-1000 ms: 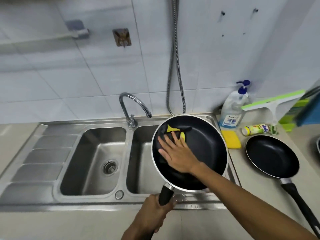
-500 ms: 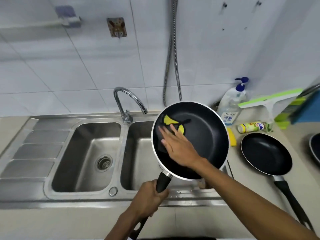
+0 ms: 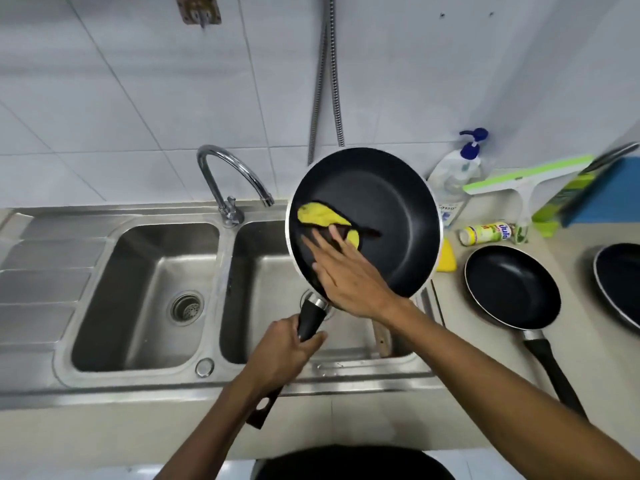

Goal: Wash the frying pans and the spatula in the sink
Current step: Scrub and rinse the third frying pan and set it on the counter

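Observation:
A large black frying pan [image 3: 388, 209] is tilted up over the right basin of the steel double sink [image 3: 138, 379]. My left hand [image 3: 280, 355] grips its black handle below the pan. With straight fingers, my right hand [image 3: 346, 275] presses a yellow and dark cloth [image 3: 320, 216] flat against the pan's inner left side. A wooden handle [image 3: 381, 337], maybe the spatula's, sticks out of the right basin under my right wrist. A second black frying pan [image 3: 512, 292] lies on the counter to the right, and a third pan's edge [image 3: 620, 285] shows at the far right.
The chrome tap [image 3: 228, 181] stands behind the divider between the basins. A soap pump bottle [image 3: 457, 178], a yellow sponge [image 3: 445, 259], a small lying bottle [image 3: 485, 233] and a green and white squeegee [image 3: 526, 185] crowd the counter's back right. A metal hose [image 3: 332, 74] hangs on the tiled wall.
My right hand has slid the cloth slightly down and left inside the pan. The pan stays held over the right basin, and my view has shifted down a little.

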A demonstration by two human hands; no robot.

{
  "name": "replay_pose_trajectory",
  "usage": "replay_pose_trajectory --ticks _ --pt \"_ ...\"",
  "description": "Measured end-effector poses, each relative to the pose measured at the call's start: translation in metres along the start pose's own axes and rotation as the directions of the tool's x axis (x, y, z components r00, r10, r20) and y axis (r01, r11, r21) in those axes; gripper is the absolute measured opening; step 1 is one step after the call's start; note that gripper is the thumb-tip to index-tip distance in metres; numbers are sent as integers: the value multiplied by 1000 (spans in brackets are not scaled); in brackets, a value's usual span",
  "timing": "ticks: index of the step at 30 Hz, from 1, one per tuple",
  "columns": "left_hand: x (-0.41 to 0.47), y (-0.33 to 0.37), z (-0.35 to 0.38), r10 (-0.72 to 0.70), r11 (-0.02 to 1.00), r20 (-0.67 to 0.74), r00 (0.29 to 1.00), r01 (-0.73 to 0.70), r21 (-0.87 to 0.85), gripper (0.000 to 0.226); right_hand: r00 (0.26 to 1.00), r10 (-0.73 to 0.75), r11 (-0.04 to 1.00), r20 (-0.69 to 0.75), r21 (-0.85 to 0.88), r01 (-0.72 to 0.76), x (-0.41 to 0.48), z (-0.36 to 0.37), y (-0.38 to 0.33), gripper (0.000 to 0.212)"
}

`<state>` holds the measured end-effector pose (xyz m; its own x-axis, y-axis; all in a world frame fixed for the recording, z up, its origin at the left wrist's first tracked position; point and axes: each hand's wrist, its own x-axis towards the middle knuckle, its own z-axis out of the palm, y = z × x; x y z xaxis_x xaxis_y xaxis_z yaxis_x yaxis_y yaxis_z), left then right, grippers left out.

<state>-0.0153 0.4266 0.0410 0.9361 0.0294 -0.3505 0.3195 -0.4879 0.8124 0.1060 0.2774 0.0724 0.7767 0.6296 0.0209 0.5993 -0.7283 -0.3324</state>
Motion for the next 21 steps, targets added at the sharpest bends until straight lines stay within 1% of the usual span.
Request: replay_pose_trajectory --ticks 2,3,4,6,9,10,11,12,13,14,16,18,20,21 --pt "-4 7 10 -9 988 49 999 16 -151 36 993 75 984 -91 -157 -89 37 -20 17 55" --pt "-6 10 15 -3 974 73 997 20 -227 37 983 119 968 -138 -204 -146 51 -31 30 55" --pt "-5 13 18 1 957 89 996 25 -290 37 972 162 954 -173 -224 -199 62 -42 44 56" --pt "-1 16 19 2 933 104 995 35 -357 37 951 220 935 -217 -230 -269 65 -57 74 56" --pt "3 12 14 -5 919 99 995 43 -391 36 941 270 910 -207 -264 -319 27 -58 111 57" --pt "5 11 13 -14 922 96 995 50 -384 36 947 269 913 -173 -268 -308 6 -54 112 56" --pt "6 8 11 -28 928 89 996 59 -367 36 963 246 927 -112 -264 -268 -18 -47 106 56" --pt "8 5 10 -47 933 85 995 74 -352 35 979 198 953 -46 -227 -203 -42 -36 94 54" --pt "9 3 10 -61 937 86 994 87 -339 34 990 141 980 24 -147 -136 -64 -23 76 54" --pt "10 3 11 -63 944 93 994 90 -318 33 991 106 994 82 -22 -105 -78 -14 54 53" --pt "7 4 17 -50 970 118 992 77 -232 31 988 90 965 125 236 -118 -80 -6 18 55" --pt "1 8 25 -28 984 153 988 54 -169 30 994 84 909 66 403 -104 -54 -7 -4 57" --pt "-4 14 32 -16 986 168 986 43 -159 31 993 115 862 -8 497 -96 -20 -12 -12 58" --pt "-5 18 34 -11 985 166 986 39 -168 32 987 154 843 -45 528 -107 -3 -16 -12 58"
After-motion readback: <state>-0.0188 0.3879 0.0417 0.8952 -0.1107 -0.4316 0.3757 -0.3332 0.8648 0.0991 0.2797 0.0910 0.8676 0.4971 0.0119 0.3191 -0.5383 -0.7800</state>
